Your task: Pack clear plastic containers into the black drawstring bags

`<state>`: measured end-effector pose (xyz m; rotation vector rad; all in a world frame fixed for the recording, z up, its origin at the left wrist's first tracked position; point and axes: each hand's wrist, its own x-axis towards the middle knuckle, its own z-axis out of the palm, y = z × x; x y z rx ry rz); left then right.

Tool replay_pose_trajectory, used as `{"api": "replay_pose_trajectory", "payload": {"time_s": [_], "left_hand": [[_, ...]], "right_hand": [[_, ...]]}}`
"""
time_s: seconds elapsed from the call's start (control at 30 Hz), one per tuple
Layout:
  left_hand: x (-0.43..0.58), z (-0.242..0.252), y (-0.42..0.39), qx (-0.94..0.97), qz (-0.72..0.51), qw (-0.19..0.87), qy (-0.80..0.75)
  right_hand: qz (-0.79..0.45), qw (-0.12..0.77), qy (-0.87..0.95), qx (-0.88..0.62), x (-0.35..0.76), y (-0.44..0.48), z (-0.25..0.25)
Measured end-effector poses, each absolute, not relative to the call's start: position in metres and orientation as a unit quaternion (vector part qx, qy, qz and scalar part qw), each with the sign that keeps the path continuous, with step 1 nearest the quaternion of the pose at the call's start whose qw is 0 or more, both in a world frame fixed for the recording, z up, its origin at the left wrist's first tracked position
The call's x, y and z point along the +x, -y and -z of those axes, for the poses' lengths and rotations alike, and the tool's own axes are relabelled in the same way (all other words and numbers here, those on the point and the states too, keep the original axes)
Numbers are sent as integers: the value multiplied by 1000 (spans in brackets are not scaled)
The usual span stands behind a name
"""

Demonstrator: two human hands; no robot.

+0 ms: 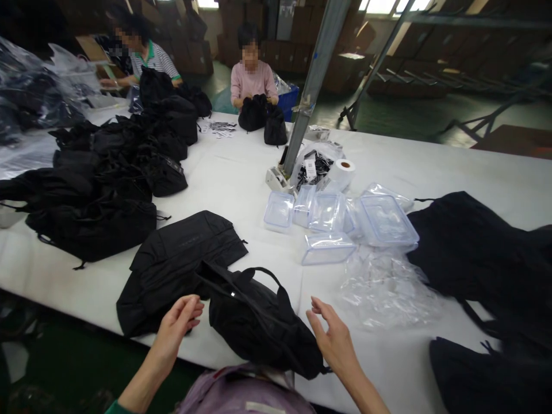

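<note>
A black bag (263, 322) with a loop handle lies at the table's near edge, between my two hands. My left hand (181, 319) is just left of it with loosely bent fingers and nothing in its grasp. On the bag's right side, my right hand (330, 330) is raised with thumb and fingers apart, also holding nothing. Behind my left hand, a flat black bag (185, 247) lies partly under the handled one. Clear plastic containers with pale blue rims (328, 250) stand beyond my right hand, beside crumpled clear plastic bags (388, 290).
Black drawstring bags (99, 224) are heaped at left, more black bags (483, 259) at right. A metal post (310, 86) rises from the white table (233, 167), near a white roll (342, 172). Two people sit across the table; one in pink (252, 86) handles a black bag.
</note>
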<state>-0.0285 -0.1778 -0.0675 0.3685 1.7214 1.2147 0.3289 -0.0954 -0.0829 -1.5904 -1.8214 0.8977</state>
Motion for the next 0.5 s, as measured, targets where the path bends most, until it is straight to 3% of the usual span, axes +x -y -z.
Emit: {"api": "replay_pose_trajectory", "payload": {"time_s": [0.1,0.27,0.5], "left_hand": [[-10,80,178,232,-450,496,-706],[32,71,161,414,-378,543,-626],[26,27,149,337,-441,642,-529]], "right_hand": [[-432,246,609,-619,321,91,83],[-555,197,639,-495,264,82,49],[-620,252,604,-433,249,109,13]]}}
